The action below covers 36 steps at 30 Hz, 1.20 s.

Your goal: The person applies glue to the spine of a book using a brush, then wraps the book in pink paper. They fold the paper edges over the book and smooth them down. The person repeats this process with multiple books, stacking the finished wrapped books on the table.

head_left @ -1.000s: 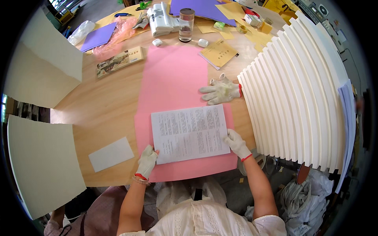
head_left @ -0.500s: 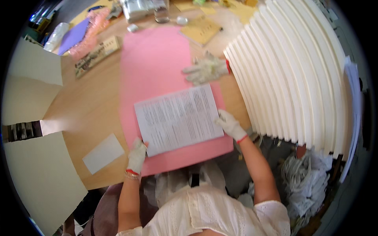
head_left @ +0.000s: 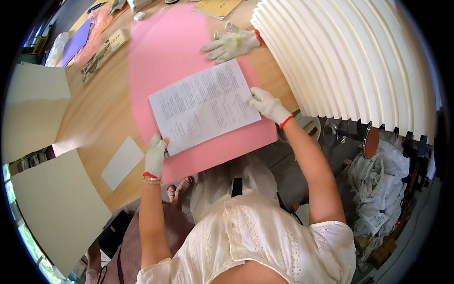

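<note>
A white printed paper point(head_left: 203, 106), covered in small dark text, lies tilted over a long pink sheet point(head_left: 165, 57) on the table. My left hand point(head_left: 155, 154), in a pale knitted glove with a red cuff, is closed on its near left corner, and a bare thumb tip shows there. At the right edge, my gloved right hand point(head_left: 268, 105) pinches the paper, its fingers partly hidden beneath. Whether it is one sheet or several, I cannot tell. Just beyond the paper, a spare white glove point(head_left: 231, 43) lies flat with its fingers spread.
Tall cream stacks with ridged edges point(head_left: 340, 61) border the right side. A small white sheet point(head_left: 122, 163) lies left of my left hand. Farther off are a long narrow printed box point(head_left: 104, 56), a purple sheet point(head_left: 76, 41) and a yellow envelope point(head_left: 217, 7). Pale panels point(head_left: 59, 194) stand at left.
The view has shifted, so the table and its things sit higher in the picture. Both hands keep their grip on the paper, which stays in about the same place on the pink sheet.
</note>
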### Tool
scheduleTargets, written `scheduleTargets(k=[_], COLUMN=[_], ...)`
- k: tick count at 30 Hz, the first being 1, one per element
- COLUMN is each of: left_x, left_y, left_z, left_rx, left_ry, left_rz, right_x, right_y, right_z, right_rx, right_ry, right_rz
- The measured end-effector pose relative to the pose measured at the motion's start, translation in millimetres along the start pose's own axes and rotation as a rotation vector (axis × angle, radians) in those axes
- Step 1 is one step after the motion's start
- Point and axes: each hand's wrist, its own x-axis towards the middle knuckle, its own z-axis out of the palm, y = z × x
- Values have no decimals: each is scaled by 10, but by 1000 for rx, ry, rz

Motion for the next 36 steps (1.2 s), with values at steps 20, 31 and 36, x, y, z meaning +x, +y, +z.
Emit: scheduleTargets(k=[20,31,36], left_x=[-233,-347,-288], left_y=[-37,-189,-314], left_z=[-109,-113,-106], left_rx=[176,-319,-301], left_ry=[55,-67,-25], left_rz=[-8,-107,-131], right_x=[-370,-627,-612], right_y=[-51,65,-4], right_z=[4,156,169], right_rx=[-8,-180,-260], right_ry=[246,287,300], right_rz=[164,103,94])
